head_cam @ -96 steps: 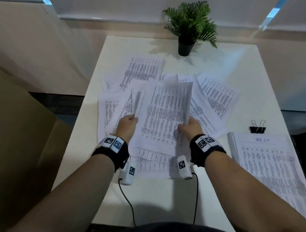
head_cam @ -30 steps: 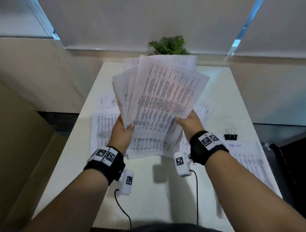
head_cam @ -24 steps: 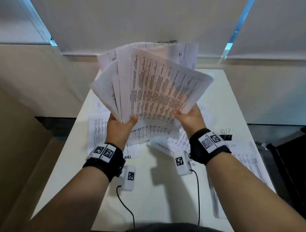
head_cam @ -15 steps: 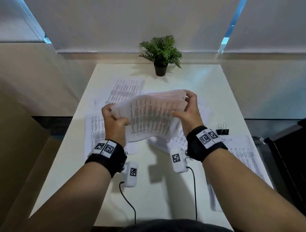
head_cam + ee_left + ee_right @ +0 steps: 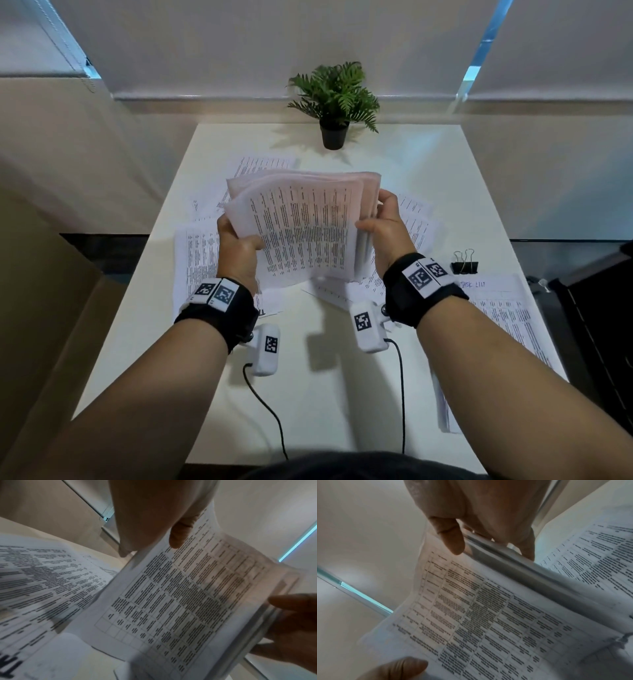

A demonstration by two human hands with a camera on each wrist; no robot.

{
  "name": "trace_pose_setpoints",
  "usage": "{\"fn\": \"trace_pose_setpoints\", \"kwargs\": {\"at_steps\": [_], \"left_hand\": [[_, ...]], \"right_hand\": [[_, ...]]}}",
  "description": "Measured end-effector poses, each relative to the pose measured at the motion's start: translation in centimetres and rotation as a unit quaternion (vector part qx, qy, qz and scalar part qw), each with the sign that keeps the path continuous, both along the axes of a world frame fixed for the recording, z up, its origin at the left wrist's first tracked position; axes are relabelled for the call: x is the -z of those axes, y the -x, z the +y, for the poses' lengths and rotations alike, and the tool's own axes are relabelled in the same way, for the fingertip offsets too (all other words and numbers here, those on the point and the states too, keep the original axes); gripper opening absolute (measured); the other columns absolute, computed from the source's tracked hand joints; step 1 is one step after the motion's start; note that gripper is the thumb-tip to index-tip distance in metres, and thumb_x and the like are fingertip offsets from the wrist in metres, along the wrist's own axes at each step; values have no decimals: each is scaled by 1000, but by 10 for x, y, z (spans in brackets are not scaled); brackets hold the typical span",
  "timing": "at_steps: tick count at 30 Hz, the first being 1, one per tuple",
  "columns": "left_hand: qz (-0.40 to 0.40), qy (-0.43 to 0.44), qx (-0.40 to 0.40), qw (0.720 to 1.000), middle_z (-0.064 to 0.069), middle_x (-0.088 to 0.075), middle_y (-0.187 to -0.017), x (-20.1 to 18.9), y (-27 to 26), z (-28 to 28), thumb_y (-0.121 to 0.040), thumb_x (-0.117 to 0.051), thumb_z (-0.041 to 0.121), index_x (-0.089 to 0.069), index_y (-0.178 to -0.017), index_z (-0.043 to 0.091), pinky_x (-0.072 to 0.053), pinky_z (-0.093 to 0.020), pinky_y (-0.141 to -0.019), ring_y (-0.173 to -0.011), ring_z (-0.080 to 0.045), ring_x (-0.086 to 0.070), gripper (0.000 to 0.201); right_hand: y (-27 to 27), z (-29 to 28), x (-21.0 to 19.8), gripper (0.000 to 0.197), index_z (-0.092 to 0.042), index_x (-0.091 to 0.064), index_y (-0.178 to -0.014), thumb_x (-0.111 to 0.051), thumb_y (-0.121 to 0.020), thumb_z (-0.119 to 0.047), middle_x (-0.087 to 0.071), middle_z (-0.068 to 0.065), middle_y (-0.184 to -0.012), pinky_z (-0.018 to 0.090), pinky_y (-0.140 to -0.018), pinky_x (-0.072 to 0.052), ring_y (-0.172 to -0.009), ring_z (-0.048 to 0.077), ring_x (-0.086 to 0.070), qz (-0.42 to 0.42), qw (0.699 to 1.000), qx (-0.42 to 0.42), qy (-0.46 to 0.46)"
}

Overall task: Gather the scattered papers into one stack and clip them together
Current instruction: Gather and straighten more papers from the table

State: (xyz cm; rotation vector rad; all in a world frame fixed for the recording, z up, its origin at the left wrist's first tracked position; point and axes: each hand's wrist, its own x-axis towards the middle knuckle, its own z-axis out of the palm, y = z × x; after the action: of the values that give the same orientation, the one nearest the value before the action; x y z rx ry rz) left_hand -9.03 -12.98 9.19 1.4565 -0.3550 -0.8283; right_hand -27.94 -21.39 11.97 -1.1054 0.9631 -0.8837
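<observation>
White tabletop (image 5: 342, 394) under drawn blinds carries the whole job. Above it, the left hand (image 5: 236, 253) and right hand (image 5: 387, 233) each clamp one short side of a thick sheaf of white printed paper sheets (image 5: 305, 229), thumbs on the near face and fingers curled behind, so both grips are closed on the sheaf and it hangs clear of the table, tilted up toward the camera. Its edges are not yet flush: on the left-hand side the sheets fan apart.

By my reading the gathering is partly done. Loose printed pages (image 5: 195, 263) lie on the table beneath and outward of the left grip, more spread beyond and under the right grip, and a separate flat pile of printed sheets with handwriting on top (image 5: 500, 308) lies outward of the right wrist. The small black binder clip with wire handles (image 5: 464, 262) stands untouched just outside the right wrist, so squaring and clipping remain. A small green fern in a black pot (image 5: 334, 102) stands beyond the sheaf.

How many sheets are held cannot be counted; both wrist views are blurred, and the sheaf hides pages directly below it.
</observation>
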Motion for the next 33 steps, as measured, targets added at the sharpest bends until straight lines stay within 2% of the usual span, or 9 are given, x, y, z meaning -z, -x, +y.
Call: {"fn": "trace_pose_setpoints", "kwargs": {"at_steps": [3,6,10,14,21,26,29,31,33], "left_hand": [[-25,-1,9,1000,3,-55,-103,1,3,-5,-81,-37,-13,-38,-118,19,-45,-33,-72,-94,-17,-54,49],[-36,28,-16,999,1,-53,-95,-4,1,-7,-81,-38,-12,-39,-112,13,-43,-29,-68,-86,-15,-53,39],[-20,22,-30,999,-2,-56,-95,6,-1,-1,-71,-44,-11,-43,-103,21,-48,-33,-67,-87,-20,-56,45],[-10,20,-28,999,-3,-60,-97,12,4,-1,-74,-41,-12,-50,-104,21,-51,-38,-74,-91,-23,-58,45],[17,46,-34,998,-5,-58,-92,15,3,1,-67,-46,-9,-49,-97,17,-48,-35,-69,-87,-24,-56,40],[11,26,-16,999,-2,-60,-101,36,4,2,-77,-42,-16,-48,-114,19,-50,-33,-72,-92,-21,-57,51],[-6,11,-11,1000,0,-60,-101,45,2,-1,-80,-45,-16,-47,-115,18,-49,-30,-70,-91,-17,-59,49],[-20,-14,7,1000,0,-60,-106,54,0,-1,-81,-49,-15,-46,-116,19,-52,-35,-76,-98,-20,-60,49],[-40,-51,38,997,1,-59,-110,64,-1,0,-85,-51,-11,-43,-121,21,-52,-45,-91,-107,-23,-58,49]], "right_hand": [[-8,4,5,35,-19,-45,-110,-47,-77,-4,-57,4,-103,31,-76,-49,-93,17,-61,-7,1000,12,7],[-10,1,4,45,-25,-45,-101,-44,-69,6,-56,7,-104,39,-77,-53,-98,23,-59,-17,999,26,23],[-5,-1,12,57,-21,-39,-117,-44,-73,16,-58,11,-108,35,-75,-54,-96,22,-62,38,997,60,0],[-12,5,16,43,-20,-43,-115,-40,-84,10,-60,7,-102,37,-78,-52,-90,18,-62,39,998,54,-6],[-11,6,25,46,-29,-51,-100,-48,-66,2,-55,11,-116,39,-74,-56,-103,24,-59,57,996,62,11],[-11,5,36,43,-16,-44,-112,-37,-79,12,-56,3,-101,31,-73,-50,-94,19,-56,70,996,63,8],[-14,5,42,41,-16,-46,-114,-39,-82,8,-58,6,-108,28,-74,-50,-96,18,-57,81,995,57,25],[-14,4,50,42,-17,-46,-116,-42,-81,5,-55,11,-117,33,-83,-52,-106,21,-56,98,993,52,34],[-12,3,58,38,-15,-44,-120,-44,-86,2,-54,12,-121,26,-80,-50,-107,21,-55,132,990,31,35]]}}
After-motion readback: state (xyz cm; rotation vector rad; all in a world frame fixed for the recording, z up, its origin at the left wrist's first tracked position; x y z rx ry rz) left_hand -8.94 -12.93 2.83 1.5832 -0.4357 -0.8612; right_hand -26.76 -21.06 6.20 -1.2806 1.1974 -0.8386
